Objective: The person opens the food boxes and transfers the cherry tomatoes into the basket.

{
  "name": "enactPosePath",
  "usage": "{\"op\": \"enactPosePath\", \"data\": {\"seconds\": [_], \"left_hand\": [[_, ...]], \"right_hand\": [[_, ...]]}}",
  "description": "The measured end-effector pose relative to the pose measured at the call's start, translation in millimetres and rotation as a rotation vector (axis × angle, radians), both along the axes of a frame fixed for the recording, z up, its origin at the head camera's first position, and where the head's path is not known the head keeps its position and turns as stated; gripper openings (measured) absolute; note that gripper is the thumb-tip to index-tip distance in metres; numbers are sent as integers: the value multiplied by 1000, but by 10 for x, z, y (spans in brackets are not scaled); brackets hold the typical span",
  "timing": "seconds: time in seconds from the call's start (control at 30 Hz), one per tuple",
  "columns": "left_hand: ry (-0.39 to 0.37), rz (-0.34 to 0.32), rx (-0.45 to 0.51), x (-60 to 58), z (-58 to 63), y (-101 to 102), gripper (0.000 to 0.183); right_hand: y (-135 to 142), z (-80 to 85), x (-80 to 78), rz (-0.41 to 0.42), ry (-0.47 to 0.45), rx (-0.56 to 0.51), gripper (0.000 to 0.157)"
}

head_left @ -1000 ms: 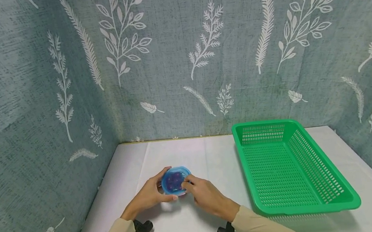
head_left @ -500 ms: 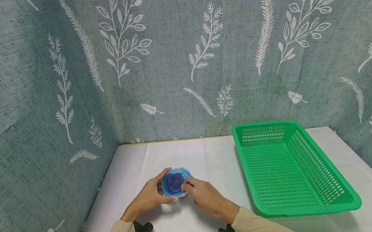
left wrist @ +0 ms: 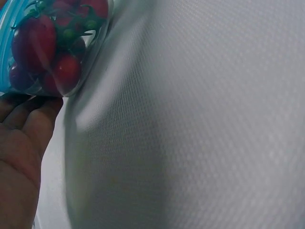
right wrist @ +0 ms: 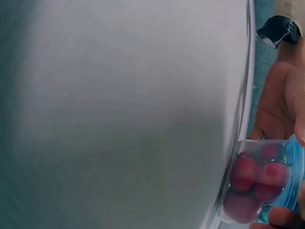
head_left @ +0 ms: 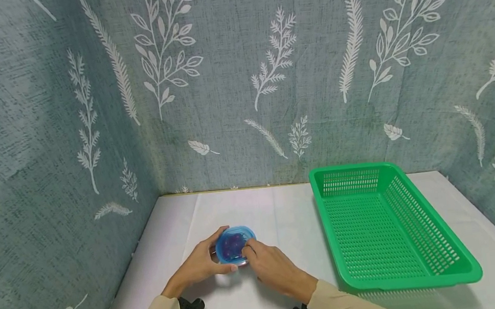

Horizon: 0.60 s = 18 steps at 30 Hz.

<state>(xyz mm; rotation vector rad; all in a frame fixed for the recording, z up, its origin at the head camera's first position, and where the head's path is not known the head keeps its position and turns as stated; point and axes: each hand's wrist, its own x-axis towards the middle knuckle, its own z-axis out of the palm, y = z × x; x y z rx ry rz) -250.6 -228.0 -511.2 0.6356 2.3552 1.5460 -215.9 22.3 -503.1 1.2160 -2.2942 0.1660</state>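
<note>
A clear plastic tub (right wrist: 242, 210) holds several red tomatoes (left wrist: 34, 44) with green stems. Its translucent blue lid (head_left: 233, 244) faces up toward the head camera. My left hand (head_left: 199, 261) wraps around the tub's left side, thumb on the near side and fingers on the far side. At the right edge, my right hand (head_left: 276, 268) pinches the lid's rim between thumb and curled fingers. In the left wrist view the tub sits close to the cloth; whether it touches is unclear. The right fingertips hide part of the lid's edge.
A green perforated basket (head_left: 339, 246) stands to the right on the white table cloth (head_left: 292, 216). Grey-green leaf-patterned fabric (head_left: 228, 74) hangs behind and along the left side. Black wrist cameras (head_left: 192, 307) sit under both wrists.
The head view has tipped up slightly, so the scene sits a little lower. Both hands keep hold of the tub and lid, with only a slight shift of the right fingers.
</note>
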Motion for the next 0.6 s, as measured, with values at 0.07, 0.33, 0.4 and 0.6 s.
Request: {"op": "enactPosePath", "data": {"seconds": [0.07, 0.33, 0.4, 0.6], "left_hand": [[5, 0, -10, 2, -3, -1, 113], [8, 3, -23, 10, 4, 36, 112], [1, -6, -15, 7, 1, 44, 111], [-26, -20, 6, 0, 7, 5, 112]], "right_hand": [[-2, -14, 0, 2, 6, -6, 34], [5, -25, -13, -8, 38, -5, 27], [10, 6, -14, -19, 41, -3, 21], [46, 108, -12, 58, -23, -2, 17]]}}
